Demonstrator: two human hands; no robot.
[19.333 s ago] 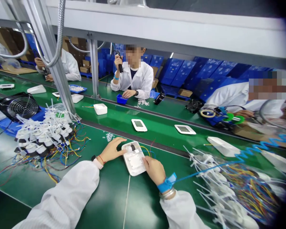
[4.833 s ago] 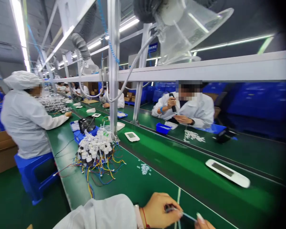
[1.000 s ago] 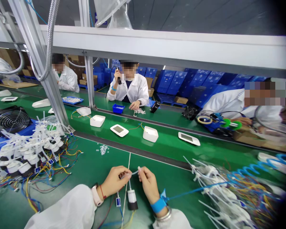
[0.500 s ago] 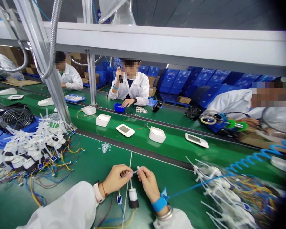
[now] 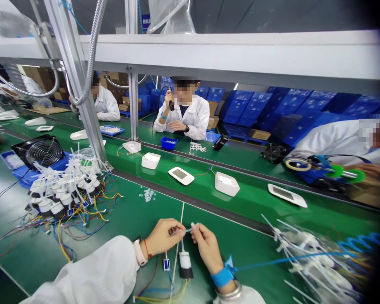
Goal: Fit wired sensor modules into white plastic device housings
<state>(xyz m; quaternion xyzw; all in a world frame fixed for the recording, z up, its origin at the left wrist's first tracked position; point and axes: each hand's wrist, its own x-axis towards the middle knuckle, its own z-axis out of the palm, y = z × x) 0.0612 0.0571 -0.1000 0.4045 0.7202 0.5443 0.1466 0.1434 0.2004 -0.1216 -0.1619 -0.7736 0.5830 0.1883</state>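
Note:
Near the front middle of the green bench, my left hand [image 5: 166,235] pinches a thin translucent tube [image 5: 183,245]. The tube rises from a small white-and-black cylindrical part [image 5: 185,265] and bridges the short gap between my hands. Just across that gap, the fingers of my right hand [image 5: 205,245] are closed on a small whitish piece [image 5: 194,226] at the tube's end; its exact kind is hidden. Yellow and blue wires trail from the cylinder toward me. Below my left hand hangs a small blue-and-white connector [image 5: 166,264]. A blue corded band wraps my right wrist.
On the left lies a pile of similar tubed parts [image 5: 63,190] beside a black fan [image 5: 46,152]; another bundle [image 5: 313,253] lies right. Small clear rings [image 5: 148,194] sit ahead. White housings [image 5: 227,184] line the green conveyor [image 5: 256,202]. A co-worker [image 5: 186,114] sits opposite.
My view has turned left, so the scene sits farther right. Both hands keep their pinch on the tube. The co-worker opposite has drawn a hand back from the blue bin.

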